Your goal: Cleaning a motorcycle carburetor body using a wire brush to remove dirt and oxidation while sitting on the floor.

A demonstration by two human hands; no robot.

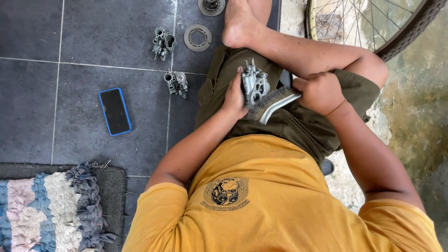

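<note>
Partly hidden brush (275, 103) behind carburetor (254, 85)

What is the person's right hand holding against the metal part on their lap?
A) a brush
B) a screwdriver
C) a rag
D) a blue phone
A: the right hand grips a brush whose bristles meet the grey metal part that the left hand steadies; the blue phone lies on the floor.

Dark grey tiled floor (84, 46), rag rug (51, 205), mottled concrete (420, 107), daylight.
</note>
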